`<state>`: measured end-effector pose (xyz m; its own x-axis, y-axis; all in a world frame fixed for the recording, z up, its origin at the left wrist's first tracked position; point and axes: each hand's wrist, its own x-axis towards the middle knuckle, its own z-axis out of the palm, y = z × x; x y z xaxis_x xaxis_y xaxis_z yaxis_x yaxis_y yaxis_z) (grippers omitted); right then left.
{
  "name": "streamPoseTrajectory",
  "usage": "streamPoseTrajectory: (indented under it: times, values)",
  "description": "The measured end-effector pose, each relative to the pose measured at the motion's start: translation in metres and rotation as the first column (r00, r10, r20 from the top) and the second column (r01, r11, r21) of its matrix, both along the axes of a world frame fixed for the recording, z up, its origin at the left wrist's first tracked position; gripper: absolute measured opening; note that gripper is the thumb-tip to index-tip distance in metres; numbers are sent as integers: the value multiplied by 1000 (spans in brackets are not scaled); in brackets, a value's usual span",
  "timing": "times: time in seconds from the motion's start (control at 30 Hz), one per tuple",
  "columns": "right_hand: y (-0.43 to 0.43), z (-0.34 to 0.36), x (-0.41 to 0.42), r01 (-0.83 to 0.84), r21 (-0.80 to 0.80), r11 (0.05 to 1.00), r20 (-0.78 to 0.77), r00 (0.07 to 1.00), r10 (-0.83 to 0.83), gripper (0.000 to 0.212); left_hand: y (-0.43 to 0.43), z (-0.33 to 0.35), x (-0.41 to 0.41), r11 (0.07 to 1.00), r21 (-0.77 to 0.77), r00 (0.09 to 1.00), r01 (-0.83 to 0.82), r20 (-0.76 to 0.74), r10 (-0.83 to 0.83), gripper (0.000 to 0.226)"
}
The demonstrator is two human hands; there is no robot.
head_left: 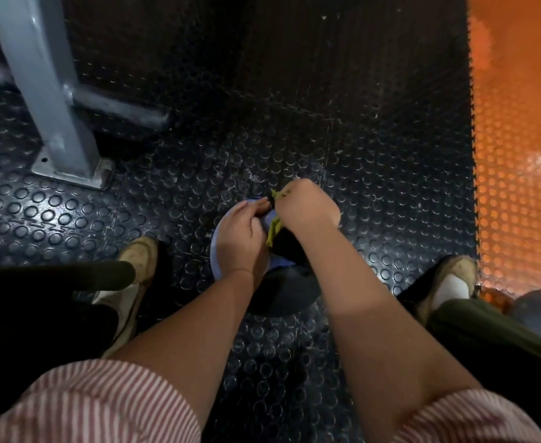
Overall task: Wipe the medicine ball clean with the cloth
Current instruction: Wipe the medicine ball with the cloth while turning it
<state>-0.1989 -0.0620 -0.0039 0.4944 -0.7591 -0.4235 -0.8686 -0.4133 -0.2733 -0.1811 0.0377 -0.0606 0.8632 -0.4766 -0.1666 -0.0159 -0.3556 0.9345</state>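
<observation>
Head view looks down on the blue-and-black medicine ball [215, 251], which sits on the studded rubber floor [199, 148] between the person's shoes. The left hand [243, 235] lies on its left top, fingers laid across. The right hand [304, 208] clutches the yellow-green cloth [274, 231] against the ball's top.

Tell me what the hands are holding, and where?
The right hand grips the green cloth by its bunched middle. The left hand rests on top of the blue medicine ball.
</observation>
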Motion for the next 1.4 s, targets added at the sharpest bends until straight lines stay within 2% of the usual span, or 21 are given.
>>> streamPoseTrajectory:
  times: [0.07, 0.13, 0.2, 0.37, 0.5, 0.57, 0.63, 0.7, 0.77, 0.83, 0.97, 1.03, 1.1, 1.23, 1.33, 1.4]
  values:
    - [5, 3, -3, -48, -22, 999, 15, 999, 49, 29, -6, 1, 8, 999, 24, 997, -24, -74, 26, 45]
    - [25, 3, -25, -97, -156, 983, 93, 989, 113, 28, -10, 1, 15, 995, 95, 995, -16, -99, 26, 41]
    - [53, -3, -55, -71, -288, 955, 182, 975, 127, 25, -14, 1, 18, 994, 105, 991, -32, -128, 46, 40]
    - [77, -10, -82, -61, -295, 954, 283, 948, 148, 18, -15, 4, 11, 997, 78, 994, -7, -109, 16, 40]
    - [46, -3, -53, -58, -268, 962, 163, 981, 105, 26, 1, -9, 4, 998, -31, 997, 53, -49, -54, 40]
    - [22, 0, -26, -57, -165, 985, 83, 994, 72, 28, 4, -14, -1, 998, -45, 998, 50, -23, -51, 46]
    - [6, 4, -4, -54, -73, 996, 17, 998, 56, 28, 3, -15, -3, 998, -59, 999, 25, -34, -27, 48]
    - [4, 5, 0, -82, -58, 995, -8, 997, 81, 28, 1, -12, 1, 998, -67, 997, -8, -80, 3, 43]
    - [19, 4, -18, -135, -171, 976, 48, 988, 145, 28, -2, -10, 9, 1000, -24, 992, 5, -124, -8, 41]
    - [48, -2, -48, -114, -317, 942, 175, 969, 176, 23, -7, -6, 17, 999, 40, 989, 29, -147, -22, 42]
    - [81, -8, -83, -109, -309, 945, 249, 949, 191, 24, -16, 3, 22, 989, 144, 990, 45, -137, -25, 41]
    - [74, -10, -80, -87, -350, 933, 263, 946, 187, 15, -12, 0, 20, 981, 182, 994, 71, -91, -55, 43]
    - [63, -5, -65, -73, -329, 942, 203, 968, 146, 11, -4, -6, 17, 984, 132, 992, 122, -50, -117, 42]
    - [20, -5, -24, -145, -188, 971, 87, 983, 164, 29, 7, -10, 5, 995, 42, 996, 89, 17, -90, 41]
    - [3, -8, -13, -225, -75, 972, 102, 967, 232, 33, 7, -11, 2, 999, 6, 999, 40, 20, -40, 47]
    - [12, -15, -22, -258, -151, 954, 172, 944, 282, 35, 3, -12, 9, 999, 23, 999, 22, -46, -21, 43]
